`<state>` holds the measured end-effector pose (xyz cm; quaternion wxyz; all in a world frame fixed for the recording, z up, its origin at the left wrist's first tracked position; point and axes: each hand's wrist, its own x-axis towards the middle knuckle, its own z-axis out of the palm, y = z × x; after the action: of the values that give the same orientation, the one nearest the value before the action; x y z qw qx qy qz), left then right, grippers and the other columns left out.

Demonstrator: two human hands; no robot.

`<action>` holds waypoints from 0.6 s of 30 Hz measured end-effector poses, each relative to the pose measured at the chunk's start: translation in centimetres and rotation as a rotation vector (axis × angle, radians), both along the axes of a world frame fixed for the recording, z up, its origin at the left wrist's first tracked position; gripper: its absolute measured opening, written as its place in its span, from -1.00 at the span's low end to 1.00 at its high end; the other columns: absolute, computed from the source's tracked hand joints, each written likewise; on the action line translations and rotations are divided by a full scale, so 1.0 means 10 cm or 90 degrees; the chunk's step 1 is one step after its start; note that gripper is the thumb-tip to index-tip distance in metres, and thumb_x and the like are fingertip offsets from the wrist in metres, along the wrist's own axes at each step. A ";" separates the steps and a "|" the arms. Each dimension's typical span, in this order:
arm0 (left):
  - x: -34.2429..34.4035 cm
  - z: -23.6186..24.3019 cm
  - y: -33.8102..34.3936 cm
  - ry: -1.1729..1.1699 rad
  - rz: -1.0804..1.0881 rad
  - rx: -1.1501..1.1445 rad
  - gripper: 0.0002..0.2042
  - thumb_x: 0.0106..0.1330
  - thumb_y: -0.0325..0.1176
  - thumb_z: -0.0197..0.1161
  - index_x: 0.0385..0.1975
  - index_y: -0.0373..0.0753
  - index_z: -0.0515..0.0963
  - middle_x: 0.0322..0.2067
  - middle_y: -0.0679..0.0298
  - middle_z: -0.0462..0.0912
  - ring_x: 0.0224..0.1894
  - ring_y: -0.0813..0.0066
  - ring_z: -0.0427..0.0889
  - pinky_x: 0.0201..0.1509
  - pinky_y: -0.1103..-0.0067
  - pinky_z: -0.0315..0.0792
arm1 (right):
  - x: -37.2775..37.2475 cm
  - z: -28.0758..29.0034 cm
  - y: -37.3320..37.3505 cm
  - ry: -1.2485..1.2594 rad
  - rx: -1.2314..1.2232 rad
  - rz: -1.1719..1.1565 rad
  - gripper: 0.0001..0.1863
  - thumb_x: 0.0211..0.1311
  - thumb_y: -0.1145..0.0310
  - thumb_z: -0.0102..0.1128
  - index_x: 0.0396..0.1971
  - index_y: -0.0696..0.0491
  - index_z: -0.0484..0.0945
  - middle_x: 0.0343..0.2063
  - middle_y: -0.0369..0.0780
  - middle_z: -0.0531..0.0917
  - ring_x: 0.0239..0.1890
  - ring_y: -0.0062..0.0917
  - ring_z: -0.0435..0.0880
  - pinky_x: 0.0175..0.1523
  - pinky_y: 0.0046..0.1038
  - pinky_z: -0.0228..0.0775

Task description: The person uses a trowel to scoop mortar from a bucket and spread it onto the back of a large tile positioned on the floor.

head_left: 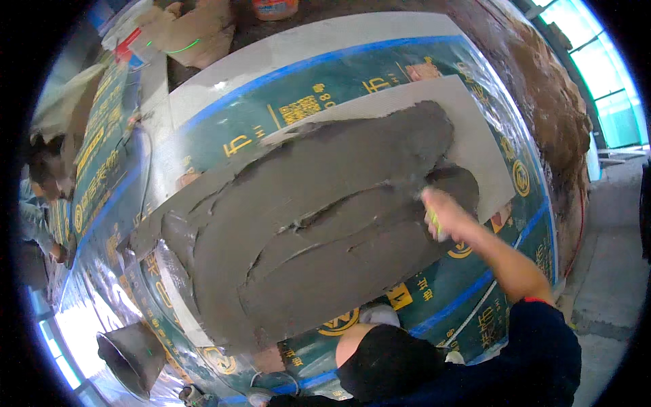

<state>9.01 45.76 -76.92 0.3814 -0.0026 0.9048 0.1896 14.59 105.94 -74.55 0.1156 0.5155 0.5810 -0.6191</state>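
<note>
My right hand (444,216) reaches in from the lower right, closed around the yellow-green handle (435,221) of what appears to be a trowel. Its blade is hard to make out against the wet grey mortar (305,210). The mortar lies in a thick layer over a large pale slab (485,152), with ridges and sweep marks across it. Bare slab shows at the right end and in a strip at the lower left. My left hand does not appear.
Green protective sheeting (210,156) with blue tape surrounds the slab. A dark bucket (132,359) lies tilted at lower left. An orange tub (274,8) and a sack (196,34) stand at the back. Brown wrapping (542,102) bulges at right; another person's hand (57,252) shows far left.
</note>
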 end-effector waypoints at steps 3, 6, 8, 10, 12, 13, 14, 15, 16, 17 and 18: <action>-0.16 0.14 0.52 -0.049 -0.045 0.027 -0.62 0.50 -0.23 0.00 0.12 -0.41 0.43 0.07 -0.03 0.51 0.12 -0.04 0.47 0.19 0.20 0.37 | 0.39 -0.08 0.20 -0.078 0.364 0.293 -0.46 0.45 -0.12 -0.09 -0.09 0.16 0.37 -0.52 0.04 0.61 -0.46 -0.05 0.64 -0.35 -0.04 0.47; -0.28 0.31 0.87 -0.091 -0.076 0.023 -0.62 0.49 -0.23 0.01 0.11 -0.41 0.44 0.05 -0.03 0.52 0.10 -0.03 0.48 0.17 0.20 0.39 | 0.54 -0.15 0.66 -0.150 0.541 0.310 -0.47 0.46 -0.06 -0.09 -0.07 0.21 0.36 -0.37 0.21 0.62 -0.27 0.18 0.61 -0.15 0.06 0.44; -0.34 0.40 1.02 -0.108 -0.089 0.025 -0.62 0.49 -0.23 0.02 0.10 -0.41 0.44 0.04 -0.02 0.53 0.08 -0.02 0.49 0.15 0.21 0.40 | 0.61 -0.27 1.06 -0.159 0.605 0.242 -0.46 0.46 -0.05 -0.09 -0.06 0.22 0.35 -0.34 0.22 0.63 -0.23 0.23 0.60 -0.10 0.06 0.44; -0.37 0.46 1.09 -0.136 -0.103 0.038 -0.62 0.48 -0.23 0.02 0.09 -0.42 0.44 0.02 -0.02 0.53 0.06 -0.01 0.50 0.14 0.21 0.41 | 0.85 -0.49 1.50 -0.159 0.629 0.153 -0.41 0.43 -0.14 -0.08 -0.02 0.19 0.35 -0.45 0.07 0.61 -0.37 0.03 0.60 -0.25 -0.07 0.45; -0.39 0.47 1.14 -0.172 -0.115 0.056 -0.62 0.48 -0.22 0.03 0.08 -0.42 0.45 0.01 -0.02 0.54 0.05 0.00 0.51 0.12 0.21 0.42 | 0.98 -0.56 1.75 -0.154 0.510 0.021 -0.35 0.39 -0.23 -0.06 0.01 0.14 0.37 -0.57 -0.11 0.56 -0.56 -0.26 0.58 -0.46 -0.23 0.45; -0.34 0.47 1.14 -0.188 -0.112 0.063 -0.62 0.48 -0.22 0.04 0.08 -0.42 0.45 0.00 -0.02 0.54 0.04 0.00 0.52 0.12 0.21 0.42 | 0.90 -0.50 1.75 -0.142 0.427 -0.055 -0.34 0.38 -0.26 -0.06 0.01 0.11 0.37 -0.60 -0.16 0.56 -0.62 -0.35 0.58 -0.52 -0.29 0.45; -0.34 0.50 1.10 -0.208 -0.106 0.071 -0.63 0.48 -0.22 0.04 0.07 -0.42 0.45 -0.01 -0.02 0.55 0.03 0.01 0.52 0.11 0.22 0.43 | 0.82 -0.44 1.70 -0.112 0.288 -0.151 -0.38 0.40 -0.24 -0.07 -0.02 0.09 0.38 -0.57 -0.15 0.58 -0.61 -0.34 0.59 -0.52 -0.28 0.45; -0.30 0.47 1.08 -0.241 -0.107 0.085 -0.63 0.47 -0.22 0.04 0.07 -0.42 0.45 -0.01 -0.02 0.55 0.02 0.01 0.53 0.10 0.22 0.43 | 0.74 -0.34 1.63 -0.090 0.153 -0.244 -0.41 0.42 -0.22 -0.08 -0.04 0.07 0.38 -0.55 -0.13 0.61 -0.61 -0.33 0.60 -0.51 -0.27 0.46; -0.24 0.44 1.05 -0.271 -0.101 0.097 -0.63 0.47 -0.22 0.05 0.06 -0.42 0.46 -0.02 -0.02 0.55 0.01 0.02 0.53 0.10 0.22 0.44 | 0.60 -0.30 1.41 -0.041 0.111 -0.354 -0.44 0.39 -0.24 -0.02 -0.04 0.00 0.38 -0.62 -0.25 0.51 -0.71 -0.54 0.48 -0.63 -0.40 0.37; -0.19 0.35 1.09 -0.306 -0.103 0.129 -0.63 0.47 -0.22 0.05 0.06 -0.42 0.46 -0.03 -0.02 0.56 0.00 0.02 0.54 0.09 0.22 0.44 | 0.76 -0.39 1.41 -0.010 0.090 -0.294 -0.47 0.38 -0.21 0.01 -0.02 -0.02 0.35 -0.63 -0.28 0.46 -0.71 -0.52 0.47 -0.62 -0.39 0.38; -0.12 0.37 0.99 -0.329 -0.089 0.133 -0.63 0.47 -0.22 0.06 0.05 -0.43 0.46 -0.04 -0.01 0.56 0.00 0.02 0.54 0.08 0.22 0.45 | 0.49 -0.17 0.96 0.047 0.058 -0.283 -0.47 0.39 -0.20 0.01 -0.01 -0.01 0.36 -0.61 -0.26 0.48 -0.70 -0.51 0.48 -0.62 -0.39 0.38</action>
<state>7.78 55.69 -73.24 0.6095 0.0509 0.7513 0.2479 19.48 115.51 -76.28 -0.0680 0.6127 0.4843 -0.6209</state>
